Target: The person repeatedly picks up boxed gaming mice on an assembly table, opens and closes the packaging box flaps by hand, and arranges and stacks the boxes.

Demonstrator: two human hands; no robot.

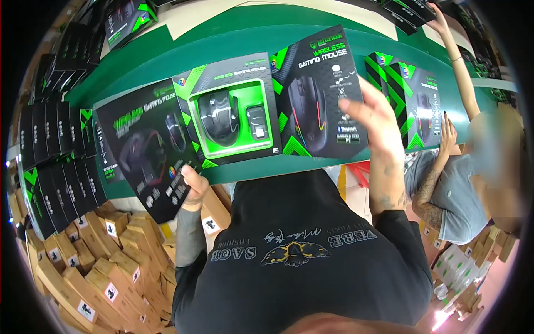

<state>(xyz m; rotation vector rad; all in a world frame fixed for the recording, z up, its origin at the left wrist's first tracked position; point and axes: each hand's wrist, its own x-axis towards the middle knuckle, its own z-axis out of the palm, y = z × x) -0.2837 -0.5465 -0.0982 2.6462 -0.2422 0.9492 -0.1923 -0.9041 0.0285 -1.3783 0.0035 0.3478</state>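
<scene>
A gaming mouse box (pixel 225 75) lies on the green table in front of me. Its window shows a black mouse (pixel 218 119) and a small dark part beside it in a green-edged tray. My right hand (pixel 378 119) grips the outer edge of the box's printed cover flap (pixel 311 67), thumb on the front, the flap swung out to the right. On the left, my left hand (pixel 194 186) pinches the lower corner of a second black gaming mouse box (pixel 139 125), tilted and slightly blurred. Whether that one touches the middle box I cannot tell.
Black boxes stand in rows at the left (pixel 55 133), with a box (pixel 130 22) at the table's far side. More boxes (pixel 414 106) stand at the right. A co-worker's arm (pixel 459 67) reaches across there. Brown cartons (pixel 117 267) fill the floor at lower left.
</scene>
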